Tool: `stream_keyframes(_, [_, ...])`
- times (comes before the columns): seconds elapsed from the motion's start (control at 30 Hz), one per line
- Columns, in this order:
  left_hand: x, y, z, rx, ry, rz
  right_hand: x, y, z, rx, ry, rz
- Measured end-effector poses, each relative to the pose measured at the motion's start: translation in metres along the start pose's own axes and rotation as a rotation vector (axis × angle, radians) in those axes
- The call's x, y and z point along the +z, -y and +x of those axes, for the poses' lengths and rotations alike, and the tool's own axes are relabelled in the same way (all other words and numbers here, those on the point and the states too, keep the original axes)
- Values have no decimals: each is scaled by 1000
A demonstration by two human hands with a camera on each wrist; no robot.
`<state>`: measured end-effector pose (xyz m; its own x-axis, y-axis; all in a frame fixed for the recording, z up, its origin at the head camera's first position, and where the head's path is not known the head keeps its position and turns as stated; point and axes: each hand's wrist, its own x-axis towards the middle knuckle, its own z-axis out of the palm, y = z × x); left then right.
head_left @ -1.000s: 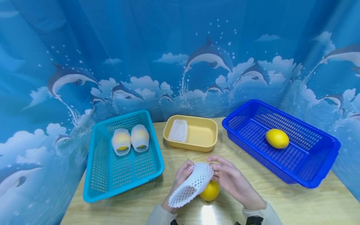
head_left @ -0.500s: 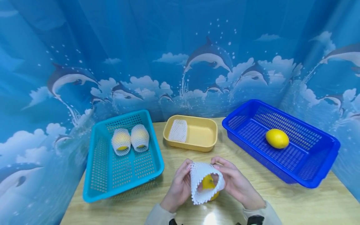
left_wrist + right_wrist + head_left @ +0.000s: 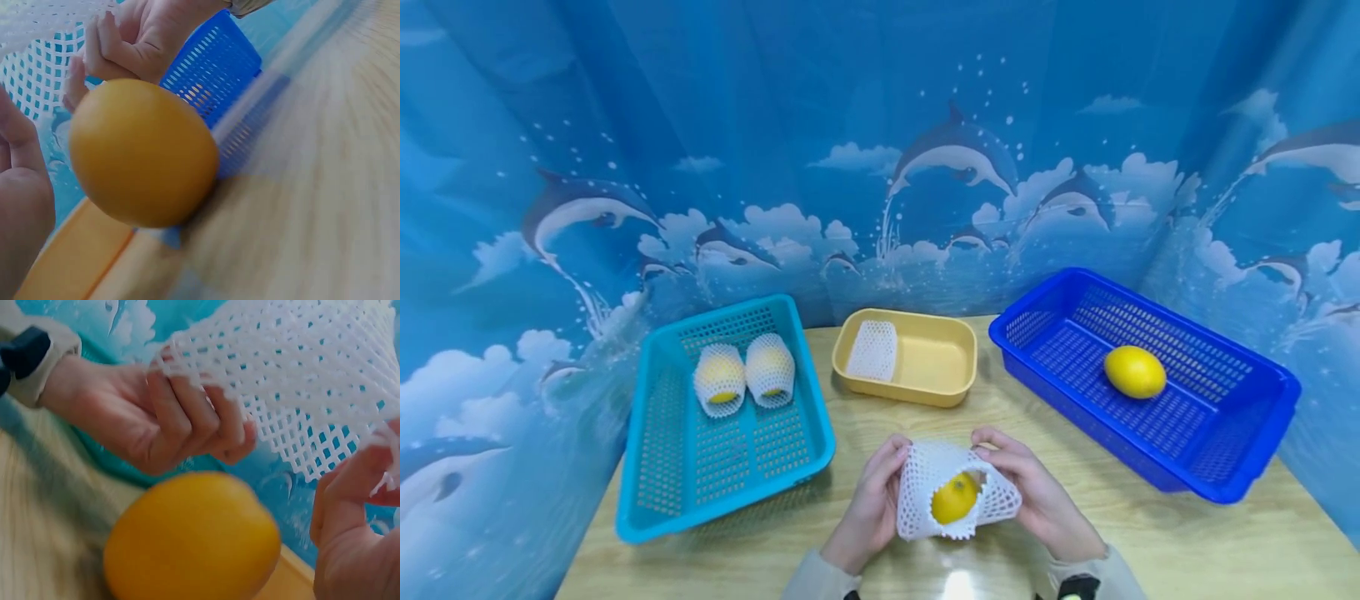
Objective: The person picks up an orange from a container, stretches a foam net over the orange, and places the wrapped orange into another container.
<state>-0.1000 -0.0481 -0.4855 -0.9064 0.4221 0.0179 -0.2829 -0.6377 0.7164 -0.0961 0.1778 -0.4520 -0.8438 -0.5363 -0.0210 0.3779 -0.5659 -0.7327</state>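
Net [image 3: 917, 496] held up at near centre, visible mouth facing down and towards the near side; long axis foreshortened, roughly near to far, exact line hard to tell. Behind everything, a blue curtain [image 3: 850, 100] with dolphins; before it, a pale wooden table [image 3: 850, 425]. To the right, a blue basket [image 3: 1075, 404], slanting from far left to near right; to the left, a teal basket [image 3: 722, 454]. Between them, at the back, a yellow tray [image 3: 936, 354], set crosswise. Left hand [image 3: 872, 500] pinching the net's left far edge, right hand [image 3: 1033, 492] pinching its right far edge, mesh spread between. Flat in the tray's left end, a second net [image 3: 872, 352]. In the teal basket, two wrapped fruits [image 3: 720, 379] side by side; in the blue one, a yellow fruit [image 3: 1135, 372] on its side. Under the net, a bare fruit [image 3: 144, 153]: in the head view, framed by the mouth as if enclosed; in both wrist views, outside the mesh and below it, with a gap between. Clear only from the wrists, the curl of the fingers [image 3: 197, 415] and the bare fruit's flank; only from the head, the second net and wrapped fruits.
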Motion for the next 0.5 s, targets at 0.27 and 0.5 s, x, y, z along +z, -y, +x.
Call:
stream_keyframes(0.27, [-15,16,0,-98,-114,68,-20,-18,0,89,-151,-74])
stream_keyframes(0.5, [-23,23,4,-114,-122,120,-26,-26,2,89,-256,-86])
